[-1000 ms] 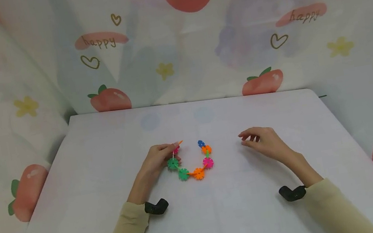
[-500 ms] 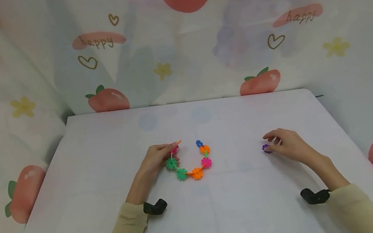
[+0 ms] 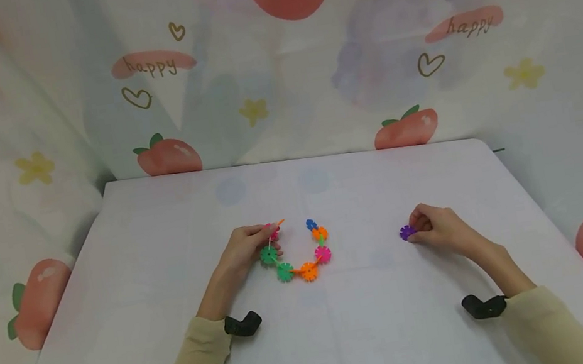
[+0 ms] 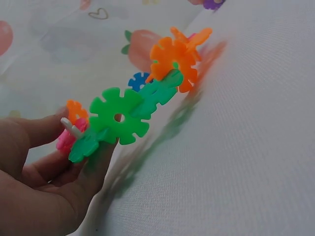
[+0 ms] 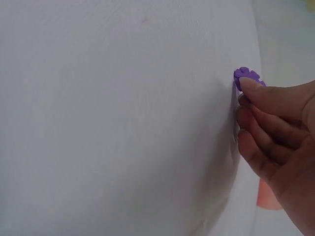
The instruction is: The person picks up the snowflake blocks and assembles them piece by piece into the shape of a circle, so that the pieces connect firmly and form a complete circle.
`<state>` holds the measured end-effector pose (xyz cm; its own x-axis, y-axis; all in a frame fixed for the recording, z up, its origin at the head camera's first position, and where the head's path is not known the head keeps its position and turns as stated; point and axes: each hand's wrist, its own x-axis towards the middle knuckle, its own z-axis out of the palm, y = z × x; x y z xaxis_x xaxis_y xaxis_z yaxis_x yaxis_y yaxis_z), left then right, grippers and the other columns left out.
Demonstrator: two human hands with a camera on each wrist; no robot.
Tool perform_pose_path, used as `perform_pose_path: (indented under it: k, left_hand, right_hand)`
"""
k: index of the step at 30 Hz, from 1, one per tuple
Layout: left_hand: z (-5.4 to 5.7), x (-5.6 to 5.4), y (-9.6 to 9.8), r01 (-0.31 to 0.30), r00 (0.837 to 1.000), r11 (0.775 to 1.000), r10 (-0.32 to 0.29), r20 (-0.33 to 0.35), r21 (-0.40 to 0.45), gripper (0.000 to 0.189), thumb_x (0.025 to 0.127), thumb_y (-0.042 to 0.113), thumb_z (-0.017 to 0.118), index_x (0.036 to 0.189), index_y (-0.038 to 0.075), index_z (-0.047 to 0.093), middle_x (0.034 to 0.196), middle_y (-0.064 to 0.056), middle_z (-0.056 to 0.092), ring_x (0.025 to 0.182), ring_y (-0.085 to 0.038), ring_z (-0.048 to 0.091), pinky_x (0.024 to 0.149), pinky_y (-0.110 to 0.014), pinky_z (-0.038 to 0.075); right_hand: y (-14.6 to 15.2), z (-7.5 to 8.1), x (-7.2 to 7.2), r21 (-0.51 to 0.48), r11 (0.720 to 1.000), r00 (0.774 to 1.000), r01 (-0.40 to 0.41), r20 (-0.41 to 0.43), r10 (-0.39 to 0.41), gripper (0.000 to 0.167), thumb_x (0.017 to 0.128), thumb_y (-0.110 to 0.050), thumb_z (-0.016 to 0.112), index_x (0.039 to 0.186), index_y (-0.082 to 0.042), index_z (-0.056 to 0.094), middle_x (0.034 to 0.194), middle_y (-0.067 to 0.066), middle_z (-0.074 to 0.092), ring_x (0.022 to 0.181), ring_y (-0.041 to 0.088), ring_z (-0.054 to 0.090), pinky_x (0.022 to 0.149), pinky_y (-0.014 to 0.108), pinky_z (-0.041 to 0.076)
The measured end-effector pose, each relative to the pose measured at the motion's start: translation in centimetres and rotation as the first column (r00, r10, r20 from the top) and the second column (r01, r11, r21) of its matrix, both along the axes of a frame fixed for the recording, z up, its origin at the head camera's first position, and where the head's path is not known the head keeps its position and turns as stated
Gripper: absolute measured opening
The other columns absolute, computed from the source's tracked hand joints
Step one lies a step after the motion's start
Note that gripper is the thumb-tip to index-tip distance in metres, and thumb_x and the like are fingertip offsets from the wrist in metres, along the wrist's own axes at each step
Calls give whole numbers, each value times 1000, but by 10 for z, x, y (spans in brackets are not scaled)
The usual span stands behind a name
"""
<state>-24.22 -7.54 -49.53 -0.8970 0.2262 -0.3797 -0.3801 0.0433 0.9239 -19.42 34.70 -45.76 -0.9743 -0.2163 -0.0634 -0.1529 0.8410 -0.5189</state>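
A chain of notched plastic snowflake discs curves in a U, open at the far side, in the head view. My left hand pinches its left end, at a pink disc with an orange disc sticking out edge-on. Green discs follow, then an orange disc at the bottom of the curve. Up the right side come a pink disc, an orange disc and a blue disc at the free end. To the right, my right hand pinches a purple snowflake disc between thumb and fingers.
Both hands work over a table covered with a white cloth. Behind and to the left hangs a printed curtain with fruit, hearts and lettering. A black wrist device sits at the left cuff, another black device at the right.
My right hand moved right, picked up the purple snowflake disc, then came slightly back left, with the disc now facing the camera. The left hand holds the chain much as before.
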Motion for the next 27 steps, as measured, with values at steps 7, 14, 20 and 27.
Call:
perform_pose_path:
  k: [7, 14, 20, 27]
  left_hand:
    - [-1, 0, -1, 2, 1000, 1000, -2, -14, 5, 40, 101, 28, 68, 129, 0, 68, 112, -13, 75, 82, -17, 75, 89, -26, 60]
    - [1, 1, 0, 4, 1000, 1000, -4, -19, -9, 39, 100, 27, 69, 127, 0, 69, 109, -13, 74, 82, -17, 74, 88, -25, 60]
    - [2, 2, 1, 2, 1000, 1000, -2, -12, -15, 37, 100, 26, 69, 126, 0, 70, 107, -12, 74, 81, -17, 75, 90, -26, 59]
    - [1, 0, 3, 4, 1000, 1000, -4, -7, -19, 37, 100, 26, 70, 126, 0, 71, 105, -10, 74, 81, -17, 75, 91, -27, 59]
  right_hand:
    - [-28, 2, -9, -59, 997, 996, -57, -68, 53, 19, 91, -6, 76, 110, -4, 71, 96, 8, 73, 89, 21, 67, 78, 23, 54]
    - [-62, 6, -22, -125, 987, 991, -105, -101, 93, 18, 94, -6, 73, 112, -7, 75, 104, 9, 76, 94, 23, 70, 84, 27, 59]
    - [-91, 7, -33, -192, 973, 989, -128, -92, 112, 19, 96, -6, 71, 114, -7, 75, 105, 10, 76, 93, 23, 74, 87, 40, 62]
    - [-121, 10, -42, -244, 954, 981, -176, -127, 148, 16, 95, -5, 73, 111, -5, 76, 102, 10, 77, 86, 21, 75, 83, 36, 63]
